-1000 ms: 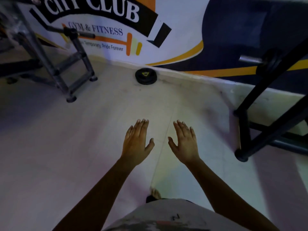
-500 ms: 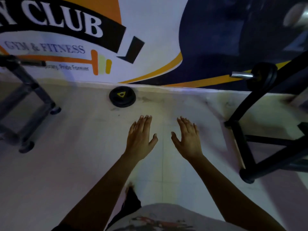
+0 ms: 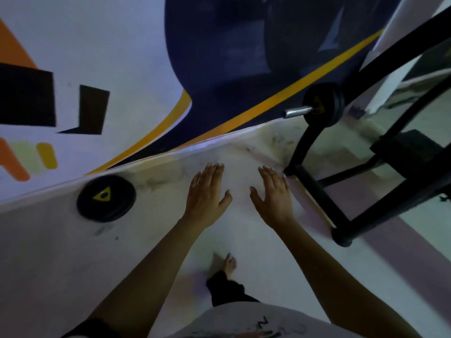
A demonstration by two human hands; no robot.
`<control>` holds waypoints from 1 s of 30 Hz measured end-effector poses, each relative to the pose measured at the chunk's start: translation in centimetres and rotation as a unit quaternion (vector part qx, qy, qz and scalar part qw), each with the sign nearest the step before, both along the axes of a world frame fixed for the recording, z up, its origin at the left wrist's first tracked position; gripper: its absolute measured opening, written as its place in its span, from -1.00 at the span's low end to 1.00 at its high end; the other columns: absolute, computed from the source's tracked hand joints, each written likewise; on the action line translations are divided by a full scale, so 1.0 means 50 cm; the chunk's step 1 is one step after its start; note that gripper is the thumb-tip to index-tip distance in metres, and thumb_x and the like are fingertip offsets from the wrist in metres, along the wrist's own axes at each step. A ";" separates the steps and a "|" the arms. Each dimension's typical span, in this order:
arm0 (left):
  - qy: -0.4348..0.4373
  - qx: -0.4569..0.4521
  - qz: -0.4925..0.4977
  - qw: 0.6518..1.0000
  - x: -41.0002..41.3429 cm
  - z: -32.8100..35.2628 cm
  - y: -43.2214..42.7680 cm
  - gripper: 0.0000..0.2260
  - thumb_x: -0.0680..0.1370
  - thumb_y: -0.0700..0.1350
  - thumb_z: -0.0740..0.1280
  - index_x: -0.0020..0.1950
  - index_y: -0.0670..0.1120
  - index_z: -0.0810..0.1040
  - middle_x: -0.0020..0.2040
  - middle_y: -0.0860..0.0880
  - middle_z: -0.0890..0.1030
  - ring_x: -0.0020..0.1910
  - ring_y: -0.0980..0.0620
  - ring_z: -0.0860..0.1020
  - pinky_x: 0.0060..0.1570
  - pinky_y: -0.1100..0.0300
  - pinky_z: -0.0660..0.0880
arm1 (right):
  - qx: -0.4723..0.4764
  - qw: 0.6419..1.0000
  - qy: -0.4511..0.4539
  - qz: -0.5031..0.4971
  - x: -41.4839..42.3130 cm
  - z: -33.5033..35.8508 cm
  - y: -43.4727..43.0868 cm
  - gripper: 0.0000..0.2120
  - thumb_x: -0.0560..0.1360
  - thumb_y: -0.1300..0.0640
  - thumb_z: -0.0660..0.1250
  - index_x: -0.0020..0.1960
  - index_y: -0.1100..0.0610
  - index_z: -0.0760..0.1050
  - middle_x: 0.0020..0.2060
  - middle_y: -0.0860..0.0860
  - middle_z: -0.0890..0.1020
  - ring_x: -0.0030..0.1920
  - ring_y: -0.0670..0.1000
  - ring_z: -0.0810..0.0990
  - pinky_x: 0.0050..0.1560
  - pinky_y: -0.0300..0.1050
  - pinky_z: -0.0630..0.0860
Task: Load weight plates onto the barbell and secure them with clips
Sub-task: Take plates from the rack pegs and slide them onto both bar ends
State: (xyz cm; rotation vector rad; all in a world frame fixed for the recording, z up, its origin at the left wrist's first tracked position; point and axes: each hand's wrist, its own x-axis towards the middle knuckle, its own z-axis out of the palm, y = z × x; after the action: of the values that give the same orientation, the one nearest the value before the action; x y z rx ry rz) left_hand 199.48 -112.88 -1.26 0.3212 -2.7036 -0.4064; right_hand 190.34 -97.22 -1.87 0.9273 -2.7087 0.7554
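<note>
Black weight plate [image 3: 106, 197] blurred on floor; left hand [image 3: 207, 195] and right hand [image 3: 274, 197] spread, empty.

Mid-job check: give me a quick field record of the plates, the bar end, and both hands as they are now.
loose plate: flat on the floor by the wall, left of the hands
loaded plate: on the barbell sleeve, bare sleeve end sticking out
clip: none visible on the sleeve
left hand: open, empty, palm down
right hand: open, empty, palm down
rack: black frame, right of the hands
</note>
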 end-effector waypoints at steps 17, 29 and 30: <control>-0.040 0.049 -0.223 0.973 -0.773 -0.013 -0.200 -0.43 0.49 -0.08 0.30 0.44 -0.20 0.18 0.43 -0.19 0.29 0.44 -0.12 0.19 0.39 -0.04 0.12 | 0.002 0.978 -0.033 -0.207 -0.615 -0.006 -0.155 -0.47 0.51 0.06 0.27 0.42 0.19 0.22 0.39 0.16 0.34 0.43 0.12 0.22 0.43 0.07 0.01; -0.053 0.024 -0.451 0.891 -1.321 0.020 -0.179 -0.47 0.50 -0.02 0.23 0.42 -0.21 0.23 0.40 -0.22 0.34 0.43 -0.16 0.23 0.35 -0.10 0.21 | -0.037 0.908 -0.055 -0.414 -0.992 0.009 -0.182 -0.49 0.53 0.09 0.23 0.43 0.16 0.19 0.41 0.14 0.31 0.45 0.12 0.15 0.43 0.03 -0.03; -0.066 0.026 -0.460 0.885 -1.356 0.016 -0.170 -0.45 0.51 -0.03 0.25 0.43 -0.19 0.19 0.43 -0.20 0.30 0.45 -0.13 0.18 0.37 -0.08 0.15 | -0.039 0.903 -0.055 -0.424 -1.016 0.010 -0.179 -0.48 0.52 0.10 0.24 0.42 0.15 0.20 0.41 0.14 0.32 0.44 0.12 0.16 0.42 0.02 -0.03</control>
State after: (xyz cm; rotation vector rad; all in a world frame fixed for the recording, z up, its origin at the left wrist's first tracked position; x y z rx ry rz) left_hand 131.66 -121.39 -0.48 -1.0054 -2.8051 -0.7206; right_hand 139.52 -106.18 -1.35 -0.3508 -2.7266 0.7006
